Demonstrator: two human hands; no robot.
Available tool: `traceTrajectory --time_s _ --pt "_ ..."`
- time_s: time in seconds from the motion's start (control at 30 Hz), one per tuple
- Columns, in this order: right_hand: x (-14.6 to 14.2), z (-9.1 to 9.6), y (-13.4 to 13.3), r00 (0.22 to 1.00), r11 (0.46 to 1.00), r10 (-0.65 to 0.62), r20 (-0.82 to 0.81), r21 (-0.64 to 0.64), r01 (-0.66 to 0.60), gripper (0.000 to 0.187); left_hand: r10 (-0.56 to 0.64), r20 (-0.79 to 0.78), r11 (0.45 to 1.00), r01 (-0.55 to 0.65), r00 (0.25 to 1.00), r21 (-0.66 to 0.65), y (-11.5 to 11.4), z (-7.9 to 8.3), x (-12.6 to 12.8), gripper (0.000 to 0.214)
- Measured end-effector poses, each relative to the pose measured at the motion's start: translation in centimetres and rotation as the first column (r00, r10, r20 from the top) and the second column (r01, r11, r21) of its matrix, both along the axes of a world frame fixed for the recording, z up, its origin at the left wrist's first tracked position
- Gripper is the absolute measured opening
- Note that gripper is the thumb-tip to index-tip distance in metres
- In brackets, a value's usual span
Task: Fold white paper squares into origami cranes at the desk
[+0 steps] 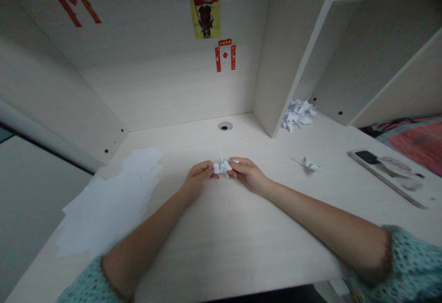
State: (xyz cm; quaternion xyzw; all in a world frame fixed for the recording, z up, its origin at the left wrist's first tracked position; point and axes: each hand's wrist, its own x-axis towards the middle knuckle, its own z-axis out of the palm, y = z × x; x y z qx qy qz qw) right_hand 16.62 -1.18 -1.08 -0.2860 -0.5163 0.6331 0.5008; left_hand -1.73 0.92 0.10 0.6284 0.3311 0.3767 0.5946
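While both forearms (152, 231) (321, 206) angle inward, hands (197, 177) (251, 174) pinched closed, gripping folded paper (223, 167) between

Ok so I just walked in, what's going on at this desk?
A person is holding a small white folded-paper figure by its two sides, the left hand on one and the right hand on the other. A second white folded-paper figure lies on the pale wood-grain desk, off to the right. Flat white paper sheets are spread on the left, and a heap of white folded-paper pieces sits at the back right.
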Motion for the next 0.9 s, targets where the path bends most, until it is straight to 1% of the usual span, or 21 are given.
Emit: traceTrajectory --time_s 0.13,0.23,0.63,0.8,0.9 --pt "-0.04 -0.13 0.07 0.999 1.0 0.003 -0.042 -0.011 -0.003 0.034 0.026 0.017 1.0 -0.026 1.0 -0.016 -0.06 -0.07 0.06 0.034" --pt "-0.05 -0.19 0.09 0.998 1.0 -0.008 -0.057 -0.021 0.007 0.033 0.035 0.022 0.999 -0.035 0.999 -0.005 -0.11 -0.07 0.09 0.032" --pt "0.0 -0.15 0.13 0.997 0.999 -0.047 -0.064 -0.023 0.045 0.033 0.064 0.012 0.997 -0.065 0.998 0.041 -0.2 0.08 0.11 0.031" --pt "-0.07 -0.28 0.21 0.997 0.998 -0.067 -0.036 -0.004 0.067 0.033 0.085 -0.005 0.994 -0.085 0.996 0.072 -0.24 0.14 0.14 0.034" --pt "0.17 -0.13 0.13 0.993 0.993 -0.109 0.04 0.06 0.107 0.034 0.081 -0.047 0.992 -0.076 0.996 0.105 -0.4 0.27 0.18 0.032"
